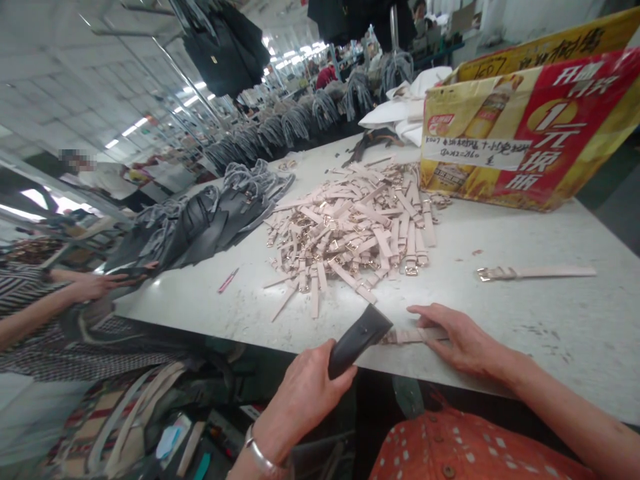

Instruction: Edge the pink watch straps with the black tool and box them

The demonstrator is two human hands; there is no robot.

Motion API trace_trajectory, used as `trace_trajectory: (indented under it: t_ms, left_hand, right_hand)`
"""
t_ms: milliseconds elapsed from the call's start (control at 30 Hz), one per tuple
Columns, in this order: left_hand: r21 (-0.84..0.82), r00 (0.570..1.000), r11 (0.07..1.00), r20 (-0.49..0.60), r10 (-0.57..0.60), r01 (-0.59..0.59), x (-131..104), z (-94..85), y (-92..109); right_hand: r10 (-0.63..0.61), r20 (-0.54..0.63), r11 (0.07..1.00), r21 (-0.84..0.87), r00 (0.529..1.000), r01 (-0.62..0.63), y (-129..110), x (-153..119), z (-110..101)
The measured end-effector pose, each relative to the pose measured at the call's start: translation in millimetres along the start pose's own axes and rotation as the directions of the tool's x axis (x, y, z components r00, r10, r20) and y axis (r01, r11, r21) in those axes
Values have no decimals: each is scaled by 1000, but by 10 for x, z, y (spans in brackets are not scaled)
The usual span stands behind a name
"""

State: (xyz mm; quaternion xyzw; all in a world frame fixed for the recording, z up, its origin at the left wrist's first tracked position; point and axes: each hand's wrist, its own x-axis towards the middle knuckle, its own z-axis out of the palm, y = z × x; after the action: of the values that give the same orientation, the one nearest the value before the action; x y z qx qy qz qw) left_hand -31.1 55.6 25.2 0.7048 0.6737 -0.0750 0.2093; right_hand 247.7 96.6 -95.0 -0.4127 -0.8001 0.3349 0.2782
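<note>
My left hand [311,385], with a silver bangle on the wrist, is closed around a flat black leather-like piece [361,339]. That piece slants up to the right, and its wide end lies over one end of a pale pink buckle strap [409,336] near the table's front edge. The covered end of the strap is hidden. On the strap's other end rests my right hand [463,341], holding it against the table, index finger stretched out. Just beyond both hands is a large heap of similar pink buckle straps [345,230].
A single buckle strap [555,272] lies to the right, below a yellow and red carton [530,133]. Dark grey bag pieces [200,223] cover the table's left side, near a small pink tool [228,281]. At far left, a co-worker's hands [100,287] handle dark material.
</note>
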Motion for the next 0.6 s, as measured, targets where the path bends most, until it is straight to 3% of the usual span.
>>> trace_trajectory:
  t_ms: [200,400,600]
  left_hand:
    - [-69,997,997,74,26,-21,65,85,-21]
    - [-95,999,994,15,47,-46,235,160,52]
    - [-58,1000,998,9,-6,6,42,127,-64]
  right_hand:
    - [-13,12,999,-30,1000,13,-38,10,-16]
    - [4,10,999,-41,1000,-4,-36,17,-10]
    - [17,-1,1000,-25,1000,-17,15,14,20]
